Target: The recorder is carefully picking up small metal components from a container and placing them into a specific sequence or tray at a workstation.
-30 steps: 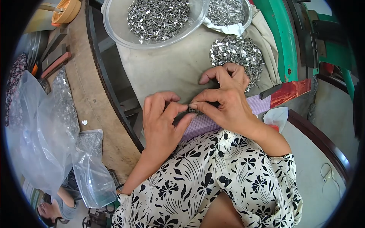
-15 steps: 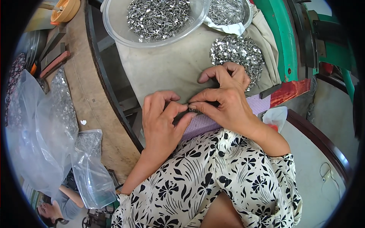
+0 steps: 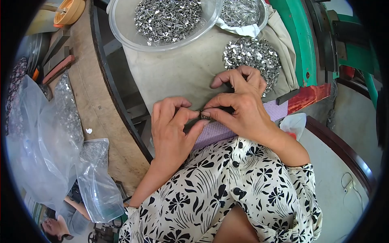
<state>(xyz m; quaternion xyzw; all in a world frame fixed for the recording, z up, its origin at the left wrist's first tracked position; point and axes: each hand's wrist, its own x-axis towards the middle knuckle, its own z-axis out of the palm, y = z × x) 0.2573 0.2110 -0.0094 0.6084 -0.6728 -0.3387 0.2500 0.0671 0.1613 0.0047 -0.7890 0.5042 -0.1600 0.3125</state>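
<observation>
My left hand (image 3: 172,125) and my right hand (image 3: 245,105) meet over the front edge of the beige cloth (image 3: 162,75). Between their thumbs and index fingers is a small dark metal piece (image 3: 206,117), mostly covered by the fingertips. The right thumb and index finger pinch it, while the left ones close on its other side. Just beyond my right hand lies a heap of small grey metal pieces (image 3: 253,54). Under my hands a purple textured pad (image 3: 212,134) runs along the cloth's near edge.
At the back stand a clear plastic bowl (image 3: 115,30) of metal pieces and a smaller bowl (image 3: 266,18) of thin metal pins. Green machinery (image 3: 298,44) borders the right. Plastic bags (image 3: 99,188) cover the brown table (image 3: 109,121) at left. Another person (image 3: 73,220) is at the lower left.
The hands hold nearly the same pose. At the fingertips, the small metal piece shows slightly more. The person at the lower left has shifted a little.
</observation>
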